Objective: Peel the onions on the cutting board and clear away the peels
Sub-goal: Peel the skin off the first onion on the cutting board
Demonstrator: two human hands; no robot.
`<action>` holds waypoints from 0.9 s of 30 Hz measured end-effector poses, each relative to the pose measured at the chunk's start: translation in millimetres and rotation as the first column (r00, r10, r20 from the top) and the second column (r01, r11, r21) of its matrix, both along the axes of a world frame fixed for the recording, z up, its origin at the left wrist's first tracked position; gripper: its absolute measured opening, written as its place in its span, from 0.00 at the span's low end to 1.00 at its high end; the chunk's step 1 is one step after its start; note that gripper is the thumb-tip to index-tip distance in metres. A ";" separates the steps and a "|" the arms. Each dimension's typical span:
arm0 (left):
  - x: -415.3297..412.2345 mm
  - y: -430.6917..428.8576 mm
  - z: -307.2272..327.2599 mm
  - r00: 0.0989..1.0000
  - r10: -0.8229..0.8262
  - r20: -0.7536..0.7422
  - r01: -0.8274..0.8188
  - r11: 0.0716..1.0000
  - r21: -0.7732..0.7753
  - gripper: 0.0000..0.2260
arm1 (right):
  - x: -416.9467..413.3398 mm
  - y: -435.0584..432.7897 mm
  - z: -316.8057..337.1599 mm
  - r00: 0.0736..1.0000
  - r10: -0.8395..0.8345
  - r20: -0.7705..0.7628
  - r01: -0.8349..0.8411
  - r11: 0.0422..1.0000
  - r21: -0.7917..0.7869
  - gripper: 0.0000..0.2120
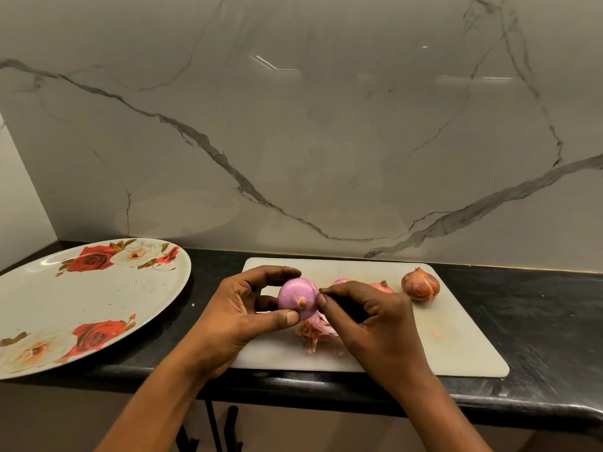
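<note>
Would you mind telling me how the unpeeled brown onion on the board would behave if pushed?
Its round shape suggests the brown onion would probably roll across the flat cutting board. Its dry, papery skin may flake or slip when gripped.

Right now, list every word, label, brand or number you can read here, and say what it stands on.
No readable text anywhere in this view.
Plate: printed roses only, no words.
Cutting board, onions, marble wall: no labels, brands or numbers.
</note>
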State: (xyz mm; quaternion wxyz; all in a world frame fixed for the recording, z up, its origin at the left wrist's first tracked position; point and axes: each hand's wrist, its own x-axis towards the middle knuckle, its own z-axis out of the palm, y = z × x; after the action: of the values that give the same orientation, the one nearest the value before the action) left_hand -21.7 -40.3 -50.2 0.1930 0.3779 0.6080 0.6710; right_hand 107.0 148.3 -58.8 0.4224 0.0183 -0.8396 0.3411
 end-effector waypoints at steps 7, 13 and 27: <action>-2.9 -1.7 -1.9 0.996 -0.066 0.056 0.064 0.997 0.040 0.26 | -3.7 3.4 -1.0 0.998 -0.045 0.041 0.052 0.982 -0.180 0.03; -2.2 -5.2 0.4 0.970 -0.146 0.192 0.117 0.981 0.153 0.24 | -2.9 4.0 -0.2 0.993 -0.088 0.075 0.106 0.954 -0.281 0.07; -2.3 -2.4 2.2 0.955 -0.050 0.291 -0.008 0.980 0.197 0.26 | 0.5 1.8 1.2 0.988 -0.047 0.146 0.077 0.974 -0.213 0.07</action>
State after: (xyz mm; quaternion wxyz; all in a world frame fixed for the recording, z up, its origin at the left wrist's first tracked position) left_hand -24.0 -42.7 -48.0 0.2503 0.2975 0.4995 0.7742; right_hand 107.5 150.1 -57.6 0.3725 -0.0783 -0.8247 0.4183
